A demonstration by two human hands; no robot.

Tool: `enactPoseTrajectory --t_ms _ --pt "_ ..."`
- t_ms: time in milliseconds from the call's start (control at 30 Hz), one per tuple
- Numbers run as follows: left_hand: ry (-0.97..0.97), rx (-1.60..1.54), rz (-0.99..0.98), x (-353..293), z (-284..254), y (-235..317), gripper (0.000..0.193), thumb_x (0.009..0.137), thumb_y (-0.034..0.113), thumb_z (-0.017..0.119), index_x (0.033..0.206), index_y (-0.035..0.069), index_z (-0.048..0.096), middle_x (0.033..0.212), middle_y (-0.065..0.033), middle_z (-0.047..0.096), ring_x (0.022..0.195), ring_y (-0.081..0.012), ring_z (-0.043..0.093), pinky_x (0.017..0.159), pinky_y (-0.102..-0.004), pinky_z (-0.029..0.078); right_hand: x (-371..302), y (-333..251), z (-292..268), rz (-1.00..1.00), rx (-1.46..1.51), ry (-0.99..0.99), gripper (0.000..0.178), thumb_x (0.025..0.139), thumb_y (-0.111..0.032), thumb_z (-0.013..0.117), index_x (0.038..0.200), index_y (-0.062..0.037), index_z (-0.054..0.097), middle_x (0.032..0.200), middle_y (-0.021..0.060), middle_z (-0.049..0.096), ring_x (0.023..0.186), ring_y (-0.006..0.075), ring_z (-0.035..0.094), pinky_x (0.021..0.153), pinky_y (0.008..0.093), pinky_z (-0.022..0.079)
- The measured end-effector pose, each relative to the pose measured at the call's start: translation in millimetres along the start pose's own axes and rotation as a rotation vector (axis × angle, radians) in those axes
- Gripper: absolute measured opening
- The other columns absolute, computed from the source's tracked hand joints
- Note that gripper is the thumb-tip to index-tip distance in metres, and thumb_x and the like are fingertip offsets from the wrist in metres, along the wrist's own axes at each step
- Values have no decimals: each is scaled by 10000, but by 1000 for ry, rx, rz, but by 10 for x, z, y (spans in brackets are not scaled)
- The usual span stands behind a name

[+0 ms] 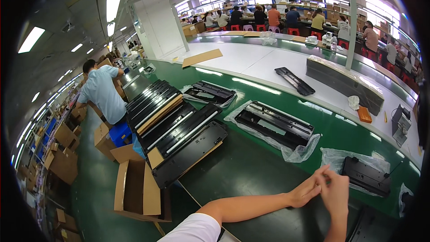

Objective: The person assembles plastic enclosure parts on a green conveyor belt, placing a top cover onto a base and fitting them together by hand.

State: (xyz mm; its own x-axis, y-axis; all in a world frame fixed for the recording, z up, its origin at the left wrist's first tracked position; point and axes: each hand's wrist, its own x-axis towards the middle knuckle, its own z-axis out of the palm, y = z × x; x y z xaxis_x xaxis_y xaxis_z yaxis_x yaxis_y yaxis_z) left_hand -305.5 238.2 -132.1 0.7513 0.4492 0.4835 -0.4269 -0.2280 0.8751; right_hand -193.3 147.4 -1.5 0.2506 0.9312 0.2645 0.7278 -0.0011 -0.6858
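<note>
My left hand point(305, 192) reaches in from the lower left, its fingertips meeting those of my right hand point(335, 192) above the table. Both hands are closed at the fingers; whatever sits between them is too small or hidden to make out. Just right of them, a black plastic housing point(365, 177) lies on a clear plastic bag point(329, 157). Beyond my left forearm, a black frame-like housing point(293, 127) with a long opening rests on another plastic bag point(298, 153). To the left, several long black panels point(190, 150) are piled up, with cardboard between some.
An open cardboard box point(152, 190) stands beside the pile, near a blue bin point(120, 133). A person in a light blue shirt point(104, 92) is beyond it. On the white bench lie a black frame point(294, 80), a wrapped grey block point(345, 83) and an orange box point(364, 115).
</note>
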Motion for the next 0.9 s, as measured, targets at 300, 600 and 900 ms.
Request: enactPoseTrajectory --t_ms 300,600,900 --pt "2 -87 -132 123 -118 -11 575 1139 398 298 1563 12 332 1116 -101 643 726 -120 602 659 -264 508 -490 -1291 -310 -442 1146 -562 160 914 -97 728 948 56 764 907 214 762 802 319 758 730 382 601" --pt "-4 -49 -150 102 -78 8 473 1139 303 324 1494 10 431 1037 -100 658 685 -124 592 656 -281 518 -313 -1221 -462 -506 1273 -819 155 837 16 787 947 123 761 924 221 779 852 333 787 788 381 625" --pt "-45 14 -162 91 -65 82 429 1131 278 360 1473 32 443 1029 -89 649 687 -132 580 666 -293 510 -293 -1233 -409 -524 1302 -846 139 824 38 805 931 115 763 923 239 775 851 335 788 763 374 628"
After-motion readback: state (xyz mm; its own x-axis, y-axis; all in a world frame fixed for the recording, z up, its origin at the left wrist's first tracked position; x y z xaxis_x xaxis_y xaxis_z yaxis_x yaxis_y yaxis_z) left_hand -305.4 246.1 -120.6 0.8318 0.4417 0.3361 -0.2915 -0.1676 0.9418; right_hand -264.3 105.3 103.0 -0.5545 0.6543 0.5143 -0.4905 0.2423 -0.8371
